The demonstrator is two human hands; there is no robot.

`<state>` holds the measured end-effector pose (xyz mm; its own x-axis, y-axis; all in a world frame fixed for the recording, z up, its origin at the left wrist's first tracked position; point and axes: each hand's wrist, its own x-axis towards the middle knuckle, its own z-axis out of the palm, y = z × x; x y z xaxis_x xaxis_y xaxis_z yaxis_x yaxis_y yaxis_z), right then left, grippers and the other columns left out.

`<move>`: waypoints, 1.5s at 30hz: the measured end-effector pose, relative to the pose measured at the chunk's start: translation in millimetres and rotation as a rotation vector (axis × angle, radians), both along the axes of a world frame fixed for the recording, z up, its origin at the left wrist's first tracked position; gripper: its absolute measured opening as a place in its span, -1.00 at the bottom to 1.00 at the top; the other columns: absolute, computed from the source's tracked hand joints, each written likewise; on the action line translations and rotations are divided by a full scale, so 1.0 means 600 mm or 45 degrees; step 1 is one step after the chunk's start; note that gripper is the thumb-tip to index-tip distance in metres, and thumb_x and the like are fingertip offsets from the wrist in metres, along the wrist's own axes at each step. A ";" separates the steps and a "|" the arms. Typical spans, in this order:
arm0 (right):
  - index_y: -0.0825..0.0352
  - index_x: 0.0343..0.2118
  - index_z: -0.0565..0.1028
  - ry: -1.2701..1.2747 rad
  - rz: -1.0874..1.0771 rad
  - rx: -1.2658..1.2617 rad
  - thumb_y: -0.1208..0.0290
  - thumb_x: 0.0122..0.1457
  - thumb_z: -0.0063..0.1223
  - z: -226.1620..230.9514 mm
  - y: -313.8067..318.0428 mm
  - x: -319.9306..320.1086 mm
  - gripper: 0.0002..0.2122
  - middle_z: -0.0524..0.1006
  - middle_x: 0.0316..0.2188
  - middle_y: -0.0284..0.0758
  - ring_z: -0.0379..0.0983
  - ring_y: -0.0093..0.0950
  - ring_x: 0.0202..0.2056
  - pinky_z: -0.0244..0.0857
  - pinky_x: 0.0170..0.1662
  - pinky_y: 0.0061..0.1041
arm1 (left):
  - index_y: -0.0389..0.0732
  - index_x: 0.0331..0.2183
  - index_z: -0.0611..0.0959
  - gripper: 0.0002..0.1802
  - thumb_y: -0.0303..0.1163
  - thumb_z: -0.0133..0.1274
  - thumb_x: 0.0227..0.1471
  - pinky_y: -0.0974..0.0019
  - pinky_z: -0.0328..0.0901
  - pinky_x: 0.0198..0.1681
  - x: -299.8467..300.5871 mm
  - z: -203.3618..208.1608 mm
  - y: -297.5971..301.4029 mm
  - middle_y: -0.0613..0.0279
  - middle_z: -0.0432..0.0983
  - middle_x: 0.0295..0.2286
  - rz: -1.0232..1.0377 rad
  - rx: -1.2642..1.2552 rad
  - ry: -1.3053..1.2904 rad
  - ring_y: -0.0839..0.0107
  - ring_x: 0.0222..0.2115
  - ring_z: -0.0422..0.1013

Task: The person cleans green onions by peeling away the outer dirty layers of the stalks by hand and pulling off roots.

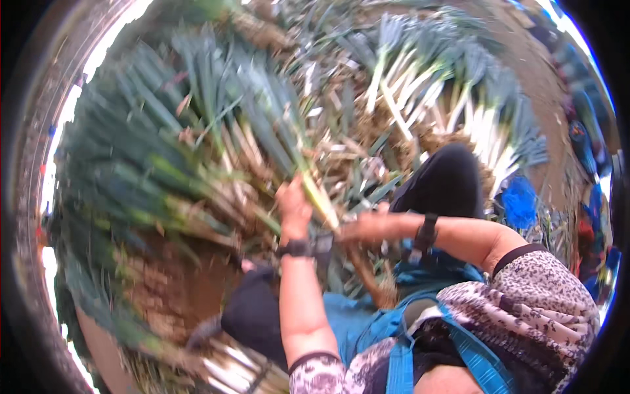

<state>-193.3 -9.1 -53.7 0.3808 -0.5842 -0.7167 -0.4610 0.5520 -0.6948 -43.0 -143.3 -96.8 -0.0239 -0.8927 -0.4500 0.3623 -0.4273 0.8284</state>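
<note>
A long leek [318,197] slants across in front of me, with green leaves pointing up and left and a white lower stem. My left hand [293,205] is closed round it where the green turns pale. Lower on the white stem, my right hand [367,228] lies across it, smeared by motion, its fingers seeming to close on it. Below that hand, a brownish strip or stem ends in a tuft of roots [384,294] near my lap. Dark bands circle both wrists.
Untrimmed leeks [138,111] are heaped at left. Cleaner leeks with white stems [472,118] are piled at far right. Leaf scraps [335,148] litter the ground between. My bent knee [443,174] rises at right, near a blue bundle [518,202]. More white stems [226,374] lie at lower left.
</note>
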 end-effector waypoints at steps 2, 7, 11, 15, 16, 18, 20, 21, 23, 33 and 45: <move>0.36 -0.35 0.58 -0.008 0.472 -0.182 0.11 0.10 0.15 0.000 0.063 0.024 -0.66 0.59 -0.38 -0.25 0.48 -0.42 -0.39 0.40 -0.33 -0.39 | -0.34 -0.32 0.60 -0.84 -0.48 0.11 0.01 0.21 0.42 -0.40 0.041 -0.031 -0.022 0.17 0.51 -0.42 0.110 -0.056 0.060 0.31 -0.45 0.47; 0.38 -0.47 0.51 -0.630 0.290 -0.097 0.17 0.03 0.25 -0.035 0.163 0.028 -0.68 0.51 -0.55 -0.40 0.44 -0.54 -0.49 0.31 -0.46 -0.47 | -0.38 -0.20 0.55 -0.71 -0.38 0.11 0.08 0.31 0.45 -0.38 -0.004 0.103 -0.036 0.11 0.54 -0.34 -0.153 -0.197 0.146 0.35 -0.44 0.47; 0.35 -0.30 0.48 -0.399 -0.324 -0.106 0.28 0.09 0.15 -0.031 0.119 0.027 -0.76 0.52 -0.44 -0.39 0.46 -0.61 -0.36 0.37 -0.35 -0.51 | -0.40 0.12 0.31 -0.36 -0.31 0.12 0.09 0.39 0.29 -0.02 -0.127 0.272 -0.006 0.09 0.40 -0.03 -0.728 -0.525 0.082 0.38 -0.10 0.38; 0.32 -0.43 0.50 0.229 -1.222 -1.054 0.31 0.03 0.16 -0.020 -0.173 -0.221 -0.82 0.50 -0.57 -0.35 0.42 -0.49 -0.50 0.35 -0.42 -0.36 | -0.32 0.12 0.33 -0.38 -0.20 0.07 0.14 0.39 0.26 0.05 -0.126 0.252 0.018 0.04 0.30 0.07 -0.751 -0.664 -0.119 0.35 0.03 0.30; 0.35 -0.41 0.50 0.318 -1.433 -1.217 0.33 0.04 0.15 0.011 -0.261 -0.322 -0.82 0.50 -0.56 -0.34 0.41 -0.51 -0.50 0.34 -0.42 -0.38 | -0.34 0.08 0.38 -0.42 -0.21 0.08 0.13 0.42 0.30 -0.03 -0.107 0.202 0.027 0.04 0.37 -0.01 -0.722 -0.586 -0.230 0.37 -0.03 0.34; 0.39 -0.39 0.50 0.548 -1.779 -1.635 0.36 0.07 0.13 0.099 -0.365 -0.516 -0.82 0.50 -0.55 -0.33 0.39 -0.54 -0.49 0.33 -0.42 -0.42 | -0.36 -0.01 0.47 -0.51 -0.23 0.09 0.12 0.45 0.36 -0.19 -0.081 0.100 0.056 0.09 0.50 -0.18 -0.765 -0.399 -0.458 0.41 -0.16 0.42; 0.43 -0.37 0.49 0.735 -1.830 -1.923 0.39 0.09 0.12 0.144 -0.436 -0.562 -0.82 0.50 -0.53 -0.33 0.37 -0.57 -0.48 0.32 -0.42 -0.45 | -0.38 -0.10 0.53 -0.56 -0.24 0.11 0.11 0.42 0.36 -0.30 -0.031 -0.038 0.090 0.18 0.56 -0.32 -0.728 -0.212 -0.604 0.41 -0.29 0.47; 0.43 -0.38 0.52 0.807 -1.675 -1.872 0.38 0.08 0.13 0.141 -0.462 -0.534 -0.81 0.51 -0.56 -0.34 0.38 -0.58 -0.47 0.32 -0.42 -0.47 | -0.40 -0.13 0.55 -0.58 -0.24 0.13 0.09 0.40 0.35 -0.33 0.010 -0.120 0.110 0.22 0.58 -0.37 -0.628 -0.167 -0.627 0.41 -0.35 0.47; 0.44 -0.41 0.54 0.544 -1.594 -1.308 0.37 0.06 0.13 0.060 -0.481 -0.462 -0.80 0.52 -0.56 -0.31 0.38 -0.57 -0.50 0.31 -0.42 -0.49 | -0.46 -0.21 0.58 -0.63 -0.35 0.17 0.02 0.34 0.33 -0.16 0.001 -0.119 0.128 0.01 0.59 -0.36 -0.622 -0.162 -0.774 0.32 -0.32 0.49; 0.50 -0.41 0.56 0.734 -0.132 -0.549 0.31 -0.06 0.10 -0.352 -0.397 0.049 -0.71 0.56 -0.44 0.04 0.55 -0.12 -0.35 0.43 -0.26 -0.26 | -0.21 -0.26 0.68 -0.46 0.06 0.19 -0.14 0.17 0.38 -0.20 0.095 -0.350 0.305 -0.07 0.58 -0.40 -1.388 -0.101 -0.810 0.08 -0.34 0.53; 0.44 -0.48 0.50 0.435 -0.833 -0.657 0.30 -0.10 -0.03 -0.378 -0.257 0.023 -0.74 0.48 -0.58 0.05 0.48 -0.04 -0.44 0.35 -0.29 -0.20 | -0.30 -0.50 0.59 -0.66 -0.19 0.13 0.09 0.38 0.29 -0.48 0.090 -0.192 -0.012 0.28 0.50 -0.64 -0.108 -0.259 -0.892 0.51 -0.58 0.39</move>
